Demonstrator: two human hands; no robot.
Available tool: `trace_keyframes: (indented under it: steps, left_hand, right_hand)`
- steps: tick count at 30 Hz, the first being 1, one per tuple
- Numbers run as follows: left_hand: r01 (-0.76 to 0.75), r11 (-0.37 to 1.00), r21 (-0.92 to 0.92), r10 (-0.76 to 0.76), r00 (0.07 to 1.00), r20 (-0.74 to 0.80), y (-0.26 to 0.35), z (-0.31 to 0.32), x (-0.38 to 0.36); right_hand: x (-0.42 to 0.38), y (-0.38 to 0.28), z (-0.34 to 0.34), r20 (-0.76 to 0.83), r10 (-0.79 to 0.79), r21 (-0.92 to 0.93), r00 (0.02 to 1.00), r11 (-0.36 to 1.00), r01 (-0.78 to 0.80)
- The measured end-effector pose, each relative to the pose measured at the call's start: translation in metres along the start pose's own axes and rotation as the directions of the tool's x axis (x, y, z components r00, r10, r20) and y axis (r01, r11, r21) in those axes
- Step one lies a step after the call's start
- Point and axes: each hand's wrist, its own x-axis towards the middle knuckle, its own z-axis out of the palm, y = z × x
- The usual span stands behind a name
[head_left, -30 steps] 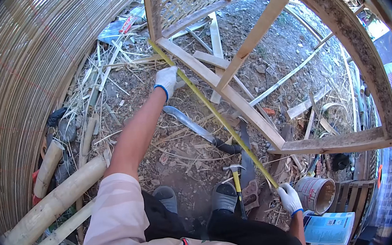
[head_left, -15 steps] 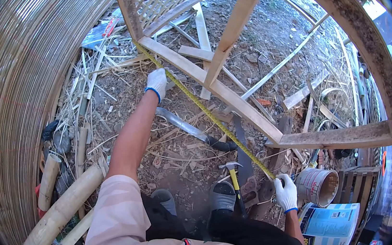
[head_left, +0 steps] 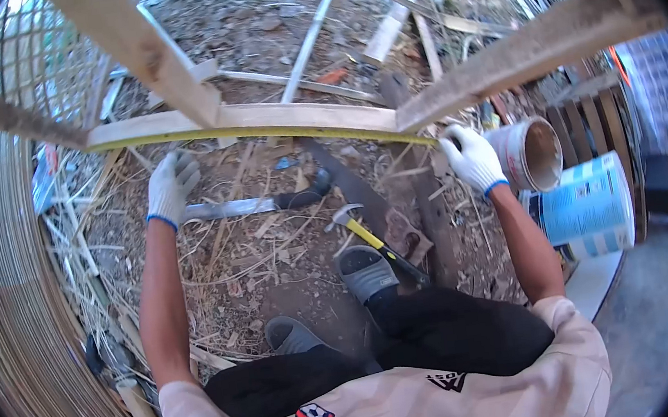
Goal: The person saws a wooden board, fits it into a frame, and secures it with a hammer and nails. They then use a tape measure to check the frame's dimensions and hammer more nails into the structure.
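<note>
A yellow tape measure blade runs stretched along the near edge of a pale wooden rail in a wooden frame. My right hand, in a white glove with a blue cuff, pinches the tape's right end just past the frame's corner. Gloved the same way, my left hand is below the rail's left part, apart from the tape, fingers loosely spread and holding nothing. Just under that hand lies a long metal blade with a dark handle. A handsaw and a claw hammer lie on the ground between my hands.
An upright post and a side rail rise from the frame. Right of my right hand stand a round bucket and a blue-white paint bucket. A slatted bamboo screen lines the left. Wood scraps litter the ground.
My left hand has let go of the tape and moved down from it. My right hand still holds its end. The view has turned, so the rail now runs nearly level.
</note>
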Motion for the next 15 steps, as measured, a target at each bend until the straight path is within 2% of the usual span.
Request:
trace_keyframes:
  steps: [1, 2, 7, 10, 13, 15]
  left_hand:
    - [0.01, 0.999, 0.051, -0.012, 1.0, 0.026, -0.007, 0.0, -0.007]
    - [0.019, 0.994, 0.104, -0.025, 0.999, 0.048, -0.014, -0.003, -0.016]
    - [0.063, 0.96, 0.274, -0.085, 0.994, 0.071, -0.037, -0.017, -0.048]
    - [0.09, 0.955, 0.284, -0.121, 0.988, 0.092, -0.046, -0.037, -0.049]
    - [0.09, 0.943, 0.319, -0.089, 0.996, -0.018, -0.039, -0.027, -0.064]
    - [0.079, 0.932, 0.355, -0.082, 0.997, -0.007, -0.041, -0.033, -0.062]
  right_hand:
    - [0.004, 0.004, 0.001, -0.041, -0.039, -0.013, 0.998, 0.999, 0.038]
    - [0.008, 0.004, -0.001, -0.009, 0.004, -0.018, 1.0, 1.0, -0.005]
    - [0.017, 0.013, 0.009, 0.028, 0.009, -0.022, 1.0, 1.0, -0.008]
    - [0.013, 0.01, 0.013, 0.024, 0.038, 0.015, 0.999, 0.999, -0.039]
    - [0.014, 0.012, 0.016, 0.027, 0.044, 0.006, 0.999, 0.999, -0.044]
    - [0.015, 0.014, 0.019, 0.024, 0.034, 0.0, 0.999, 0.999, -0.034]
